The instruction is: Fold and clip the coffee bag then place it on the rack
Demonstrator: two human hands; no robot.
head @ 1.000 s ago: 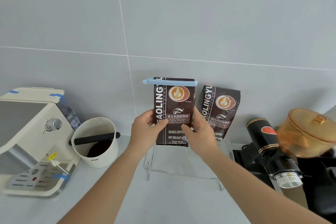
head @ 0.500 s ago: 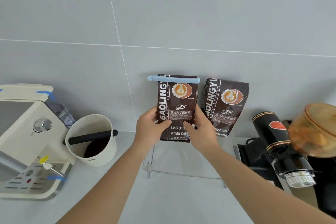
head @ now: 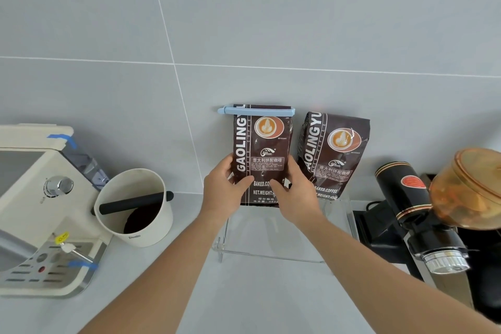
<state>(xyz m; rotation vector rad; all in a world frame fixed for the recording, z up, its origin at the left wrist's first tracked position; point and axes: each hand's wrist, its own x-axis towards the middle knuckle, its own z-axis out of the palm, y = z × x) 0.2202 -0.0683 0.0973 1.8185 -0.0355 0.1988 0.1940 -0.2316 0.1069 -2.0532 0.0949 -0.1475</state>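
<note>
Hands hold the clipped bag (head: 262, 154) upright at centre frame: the left hand (head: 222, 190) grips its lower left edge, the right hand (head: 296, 195) its lower right edge, thumbs pressed on the front and the other fingers hidden behind. A blue clip (head: 256, 111) runs across the folded top, so what remains is the placing. The bag's bottom edge sits at the back of the clear rack (head: 271, 251), close to the wall; whether it already rests on the shelf I cannot tell.

To finish well, I would set the base flat and lean the top back against the wall, then ease both grips together so it does not tip forward. A second bag (head: 332, 156) stands just beside it on the right, unclipped and leaning; keep a small gap so neither topples the other.

At left of frame, a white tub (head: 141, 225) with a black bar across its mouth holds dark grounds. At the right edge, an amber lidded hopper (head: 469, 190) appears to hold something, but it is too blurred to name.
</note>
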